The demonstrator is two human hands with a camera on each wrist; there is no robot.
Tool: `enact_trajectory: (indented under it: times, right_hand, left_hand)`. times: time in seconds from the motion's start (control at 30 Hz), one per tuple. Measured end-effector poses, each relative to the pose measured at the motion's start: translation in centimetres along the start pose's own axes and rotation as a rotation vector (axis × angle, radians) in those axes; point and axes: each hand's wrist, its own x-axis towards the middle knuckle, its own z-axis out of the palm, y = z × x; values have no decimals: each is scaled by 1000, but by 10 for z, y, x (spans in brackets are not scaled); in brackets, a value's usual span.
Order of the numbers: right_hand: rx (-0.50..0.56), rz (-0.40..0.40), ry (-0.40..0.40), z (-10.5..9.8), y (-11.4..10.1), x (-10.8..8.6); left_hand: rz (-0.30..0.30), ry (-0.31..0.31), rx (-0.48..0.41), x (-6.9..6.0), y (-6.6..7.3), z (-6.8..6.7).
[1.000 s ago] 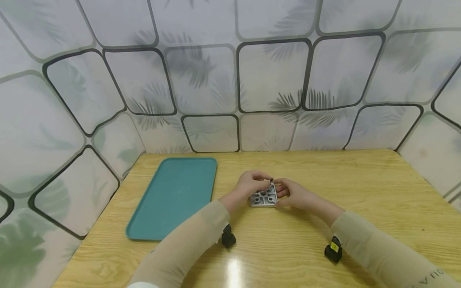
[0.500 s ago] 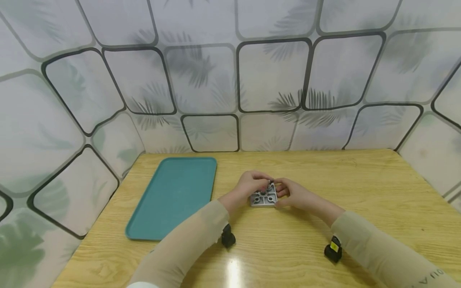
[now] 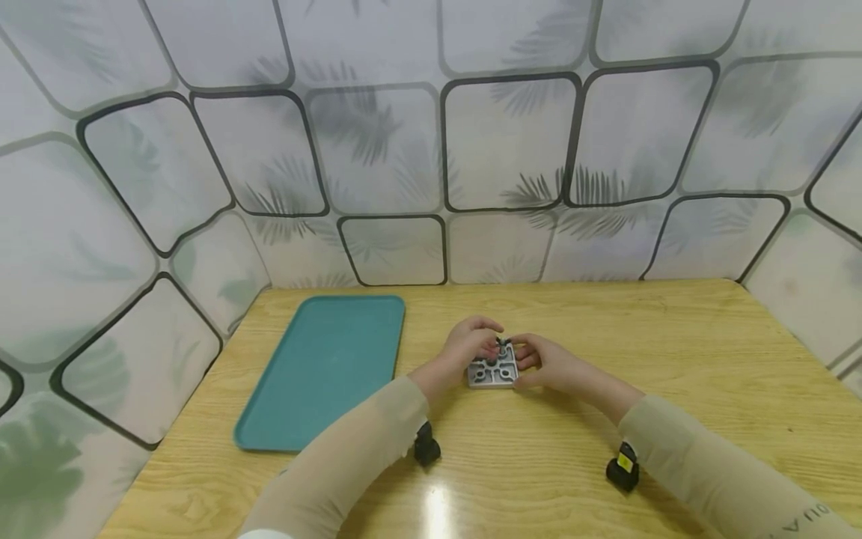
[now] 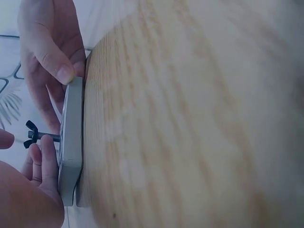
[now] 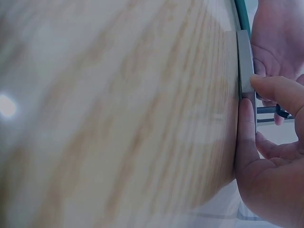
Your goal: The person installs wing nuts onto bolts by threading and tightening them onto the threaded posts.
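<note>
A square grey metal plate with ribs and round holes lies flat on the wooden table. From its far right corner a bolt stands up, with a black wing nut on it. My left hand reaches over the plate's left side, its fingertips beside the bolt; thumb and forefinger are apart, and the wing nut shows between them. My right hand holds the plate's right edge, with the thumb against the near part and fingers farther along. Part of the plate's left side is hidden.
A teal tray lies at the table's left. Patterned cloth walls rise behind and beside the wooden table. A black wrist camera hangs under each sleeve.
My left thumb and forefinger have come apart from the wing nut, which shows more plainly now. The right hand and plate have stayed put.
</note>
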Motion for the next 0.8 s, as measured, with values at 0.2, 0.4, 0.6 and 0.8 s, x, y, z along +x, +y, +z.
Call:
enact_trajectory:
  times: [0.2, 0.4, 0.6, 0.8]
  right_hand:
    - [4, 1, -5, 0, 2, 0]
    - [19, 19, -7, 1, 2, 0]
    - [1, 23, -2, 1, 1, 0]
    - [-7, 20, -2, 1, 2, 0]
  left_hand:
    - [5, 48, 80, -2, -1, 4]
    - [25, 146, 173, -4, -2, 13]
    - [38, 192, 289, -5, 0, 16]
    - [36, 181, 328, -4, 0, 16]
